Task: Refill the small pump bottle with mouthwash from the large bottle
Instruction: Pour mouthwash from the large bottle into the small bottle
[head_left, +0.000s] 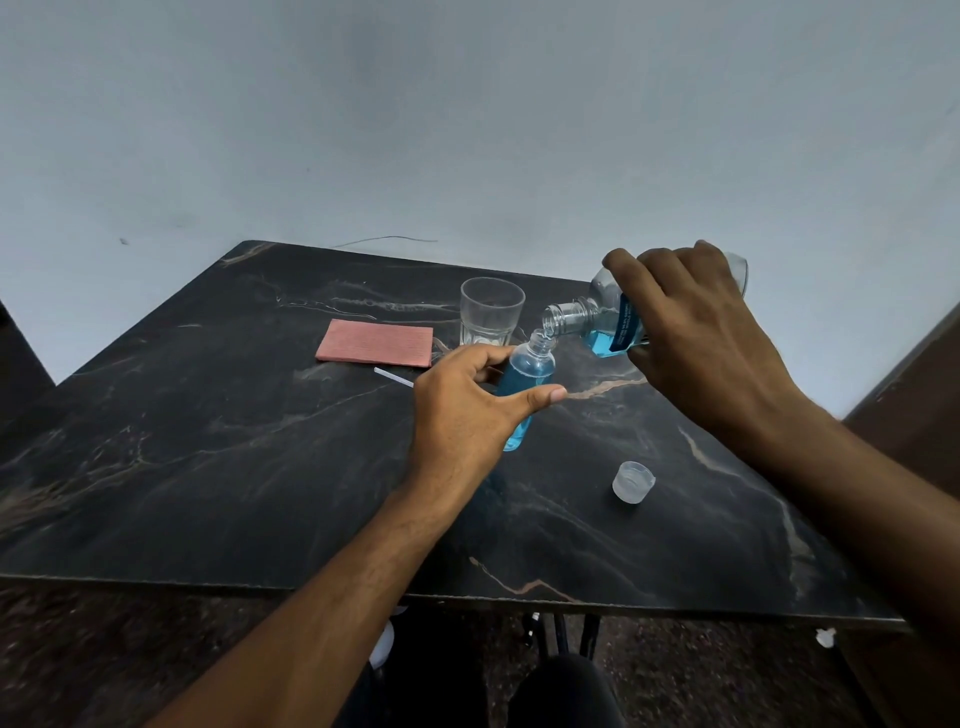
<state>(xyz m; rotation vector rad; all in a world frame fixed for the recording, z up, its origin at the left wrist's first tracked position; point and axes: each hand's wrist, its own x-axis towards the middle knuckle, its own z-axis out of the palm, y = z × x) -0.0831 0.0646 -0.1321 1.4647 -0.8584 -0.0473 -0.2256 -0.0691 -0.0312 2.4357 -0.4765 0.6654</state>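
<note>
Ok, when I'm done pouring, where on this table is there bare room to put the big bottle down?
The near left of the table, in front of the pink cloth, is bare. So is the near right strip beyond the loose cap. The far middle is crowded: glass, cloth, white tube, and the small bottle under the large bottle.

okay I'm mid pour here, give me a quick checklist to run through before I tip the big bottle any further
1. Big bottle mouth over the small bottle neck: ok, lip sits right above it.
2. Small bottle held firm by left hand: ok, though tilted.
3. Right hand grip on big bottle: ok.
4. Room left in small bottle: ok, blue liquid is near the shoulder, neck clear.
5. Spills on table: cannot tell, dark surface.
6. Cap within reach: ok, near the right forearm.
</note>
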